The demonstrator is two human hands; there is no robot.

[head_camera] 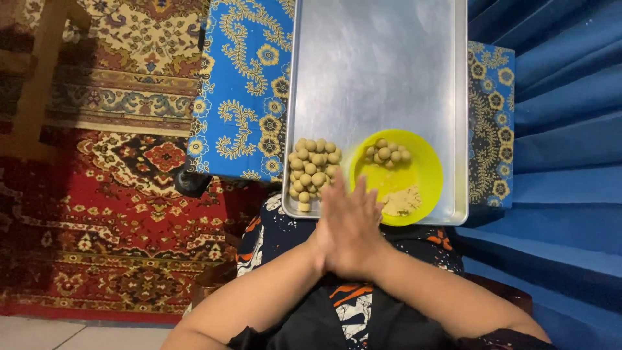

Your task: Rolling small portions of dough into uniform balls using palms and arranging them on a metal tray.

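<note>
My left hand (pixel 335 228) and my right hand (pixel 368 223) are pressed flat together, palm to palm, fingers pointing at the near edge of a silver metal tray (pixel 376 65). Whatever lies between the palms is hidden. Just beyond the fingertips, several small tan dough balls (pixel 313 167) are heaped in the tray's near left corner. A yellow bowl (pixel 431 170) sits in the near right corner of the tray. It holds a few more dough balls (pixel 387 153) and a lump of crumbly tan dough (pixel 402 202).
The tray rests on a low surface covered with a blue and yellow patterned cloth (pixel 243 97). A red patterned carpet (pixel 97 214) spreads to the left, with a wooden piece (pixel 39 71) at top left. Blue fabric (pixel 557 129) fills the right side.
</note>
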